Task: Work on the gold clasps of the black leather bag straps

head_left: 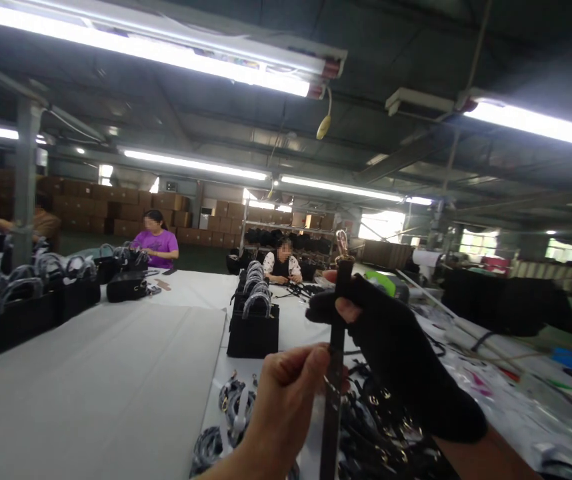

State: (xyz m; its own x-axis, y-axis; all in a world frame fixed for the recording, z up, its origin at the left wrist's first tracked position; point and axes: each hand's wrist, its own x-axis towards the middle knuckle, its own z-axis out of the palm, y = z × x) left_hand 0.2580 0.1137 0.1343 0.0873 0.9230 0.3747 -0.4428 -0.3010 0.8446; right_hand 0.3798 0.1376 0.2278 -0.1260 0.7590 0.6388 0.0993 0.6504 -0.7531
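A dark flat strap (331,407) hangs upright before me, with a metal clasp partly wrapped in clear plastic (342,247) at its top. My right hand (391,340), in a black glove with bare fingertips, grips the strap just below that clasp. Lower down, the bare fingers of my left hand (286,393) pinch the strap's edge, where shiny clear film shows. Under my hands lies a heap of black straps with gold-coloured buckles (391,433). Left of it are coiled straps in plastic wrap (233,407).
A row of black handbags (253,333) with wrapped handles stands mid-table; more handbags (31,307) line the left side. Across the white table (116,387) sit a person in purple (156,245) and a person in spotted sleeves (282,263). Plastic bags (496,393) lie at right.
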